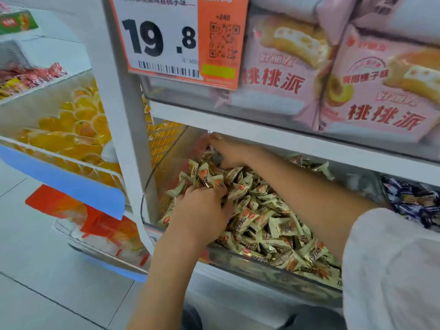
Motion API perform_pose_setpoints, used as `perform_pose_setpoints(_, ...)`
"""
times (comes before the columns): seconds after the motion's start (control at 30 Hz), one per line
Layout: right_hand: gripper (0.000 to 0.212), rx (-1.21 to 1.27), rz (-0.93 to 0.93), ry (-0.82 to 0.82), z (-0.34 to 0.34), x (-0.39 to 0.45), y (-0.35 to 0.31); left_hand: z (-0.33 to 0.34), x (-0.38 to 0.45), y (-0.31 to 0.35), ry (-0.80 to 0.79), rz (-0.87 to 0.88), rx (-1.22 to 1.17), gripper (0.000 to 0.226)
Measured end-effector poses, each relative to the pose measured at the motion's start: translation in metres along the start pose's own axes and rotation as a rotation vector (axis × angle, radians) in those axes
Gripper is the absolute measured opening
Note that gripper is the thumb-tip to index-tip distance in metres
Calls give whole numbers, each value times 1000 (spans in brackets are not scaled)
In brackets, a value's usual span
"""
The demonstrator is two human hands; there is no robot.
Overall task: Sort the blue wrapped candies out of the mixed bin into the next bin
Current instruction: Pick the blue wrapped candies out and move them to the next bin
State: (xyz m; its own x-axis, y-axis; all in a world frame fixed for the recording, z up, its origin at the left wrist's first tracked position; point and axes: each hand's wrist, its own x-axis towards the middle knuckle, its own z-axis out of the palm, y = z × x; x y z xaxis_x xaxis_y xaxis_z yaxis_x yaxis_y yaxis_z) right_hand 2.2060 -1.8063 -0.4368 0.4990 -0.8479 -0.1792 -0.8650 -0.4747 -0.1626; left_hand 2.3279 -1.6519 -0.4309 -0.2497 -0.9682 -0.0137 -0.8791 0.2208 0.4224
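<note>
Left hand (202, 208) fingers curled, buried in cream candies (262, 222); right hand (228, 151) deep in clear bin (152, 186), finger state indeterminable; blue candies (414, 201) adjacent.

Cream-orange candies (262, 217); dark-blue candies (414, 201); pink packs (381, 91).

White shelf unit (273, 126): clear bin (238, 260) of cream-wrapped candies (266, 225); adjacent bin of blue candies (414, 201).

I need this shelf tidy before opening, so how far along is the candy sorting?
Done: the next bin already holds dark blue wrapped candies. In hand: the left hand and the right hand dig into the cream wrapped candies in the mixed bin. Left: no blue wrappers show on its surface; any buried ones are hidden.
</note>
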Motion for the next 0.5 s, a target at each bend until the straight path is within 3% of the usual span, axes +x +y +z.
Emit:
perform_pose_setpoints(0.17, 60, -91, -48, -3, 12, 7, 4, 1, 0, -1, 7, 0, -11, 34)
perform_pose_setpoints(0.3, 58, 32, -33, 77, 24, 7, 5, 0, -1, -1, 5, -6, -23, 34)
perform_pose_setpoints(0.5, 63, 149, 15, -25, 29, 7, 12, -3, -1, 0, -20, -12, -31, 37)
